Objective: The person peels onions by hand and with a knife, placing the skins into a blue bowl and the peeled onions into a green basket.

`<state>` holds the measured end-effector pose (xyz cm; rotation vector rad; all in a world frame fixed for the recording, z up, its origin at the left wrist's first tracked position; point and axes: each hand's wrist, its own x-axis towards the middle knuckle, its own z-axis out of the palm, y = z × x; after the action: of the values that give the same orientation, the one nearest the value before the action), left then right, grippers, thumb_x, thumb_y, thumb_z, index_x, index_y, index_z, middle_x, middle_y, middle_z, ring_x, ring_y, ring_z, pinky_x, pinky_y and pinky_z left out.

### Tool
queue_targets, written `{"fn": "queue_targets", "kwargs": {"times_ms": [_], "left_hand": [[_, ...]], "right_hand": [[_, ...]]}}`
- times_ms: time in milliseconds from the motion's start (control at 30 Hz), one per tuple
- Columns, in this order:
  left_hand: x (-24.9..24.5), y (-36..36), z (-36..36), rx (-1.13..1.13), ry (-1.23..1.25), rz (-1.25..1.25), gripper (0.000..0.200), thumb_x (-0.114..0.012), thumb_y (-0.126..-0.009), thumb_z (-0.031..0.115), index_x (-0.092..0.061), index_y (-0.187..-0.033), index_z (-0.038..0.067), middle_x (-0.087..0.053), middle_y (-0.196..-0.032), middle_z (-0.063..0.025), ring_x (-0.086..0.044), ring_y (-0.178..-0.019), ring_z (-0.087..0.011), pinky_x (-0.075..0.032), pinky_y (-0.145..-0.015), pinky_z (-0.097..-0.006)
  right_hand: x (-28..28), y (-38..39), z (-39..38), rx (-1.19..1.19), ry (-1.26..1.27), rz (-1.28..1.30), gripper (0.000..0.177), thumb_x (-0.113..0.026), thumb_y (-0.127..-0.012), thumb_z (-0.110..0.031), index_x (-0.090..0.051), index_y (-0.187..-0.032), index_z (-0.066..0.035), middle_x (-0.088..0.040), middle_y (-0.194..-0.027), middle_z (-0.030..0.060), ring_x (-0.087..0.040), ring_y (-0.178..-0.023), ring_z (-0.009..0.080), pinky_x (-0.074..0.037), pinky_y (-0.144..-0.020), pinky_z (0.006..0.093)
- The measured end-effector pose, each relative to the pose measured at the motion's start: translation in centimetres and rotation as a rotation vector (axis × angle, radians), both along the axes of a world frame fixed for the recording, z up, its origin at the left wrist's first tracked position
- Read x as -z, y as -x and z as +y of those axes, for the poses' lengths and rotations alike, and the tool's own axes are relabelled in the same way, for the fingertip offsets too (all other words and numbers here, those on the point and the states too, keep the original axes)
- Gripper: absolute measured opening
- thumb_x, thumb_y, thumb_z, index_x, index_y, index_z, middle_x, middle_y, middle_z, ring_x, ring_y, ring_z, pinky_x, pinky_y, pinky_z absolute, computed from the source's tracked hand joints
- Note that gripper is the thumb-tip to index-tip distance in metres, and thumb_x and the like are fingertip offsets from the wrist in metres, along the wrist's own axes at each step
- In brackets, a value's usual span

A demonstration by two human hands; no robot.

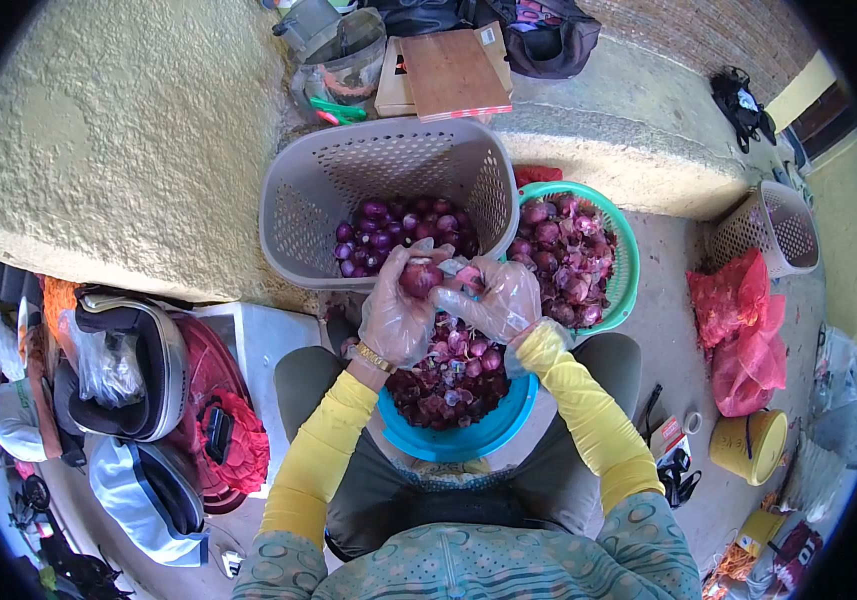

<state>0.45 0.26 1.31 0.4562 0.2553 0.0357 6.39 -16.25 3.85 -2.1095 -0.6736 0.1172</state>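
Observation:
My left hand (396, 315), in a clear plastic glove, is closed around a red onion (420, 281). Close against it is my right hand (504, 300), gloved too, with its fingers bent around a small pinkish thing (468, 279) that I cannot make out. Both hands are above a blue basin (520, 412) of red onions and loose skins between my knees. Beyond them stands a grey perforated basket (283, 225) with shiny purple onions (378, 235) at its bottom. To the right, a green basket (628, 255) is full of dry-skinned onions (563, 260).
A ledge behind the basket carries a brown board (453, 72), a clear container (348, 65) and bags. At right are red net sacks (733, 300), a yellow bucket (743, 448) and another grey basket (788, 235). Helmets (143, 370) lie at left, near another person's arm.

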Motion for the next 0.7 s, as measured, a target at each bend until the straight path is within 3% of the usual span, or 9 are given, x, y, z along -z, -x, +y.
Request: {"fn": "queue_targets", "kwargs": {"times_ms": [167,400,700], "left_hand": [[1.4,-0.1,-0.3,0.004,0.039,-0.002,0.035,-0.056,-0.105,0.033,-0.058,-0.120,0.002,-0.065,-0.117,-0.0141,-0.063,-0.110,-0.0244,-0.053,-0.100,-0.0387],[0.4,0.0,-0.1,0.001,-0.108,-0.010,0.034,-0.058,-0.103,0.028,-0.057,-0.124,0.001,-0.065,-0.115,-0.0105,-0.062,-0.111,-0.0211,-0.052,-0.098,-0.0351],[1.0,0.1,0.0,-0.014,-0.179,-0.055,0.027,-0.054,-0.105,0.028,-0.057,-0.120,0.005,-0.063,-0.113,-0.0085,-0.060,-0.108,-0.0188,-0.052,-0.097,-0.0340]], "right_hand": [[1.7,-0.4,-0.1,0.028,0.123,-0.078,0.056,-0.078,-0.073,-0.065,-0.073,-0.081,-0.010,-0.064,-0.063,0.0127,-0.066,-0.061,0.0342,-0.053,-0.059,0.0441],[0.7,-0.3,-0.2,-0.004,0.158,-0.034,0.055,-0.077,-0.074,-0.067,-0.074,-0.082,-0.012,-0.065,-0.064,0.0129,-0.067,-0.063,0.0342,-0.053,-0.060,0.0444],[0.2,-0.3,0.1,-0.024,0.174,0.175,0.064,-0.069,-0.080,-0.070,-0.076,-0.092,-0.008,-0.070,-0.076,0.0196,-0.070,-0.077,0.0393,-0.055,-0.071,0.0470]]}}
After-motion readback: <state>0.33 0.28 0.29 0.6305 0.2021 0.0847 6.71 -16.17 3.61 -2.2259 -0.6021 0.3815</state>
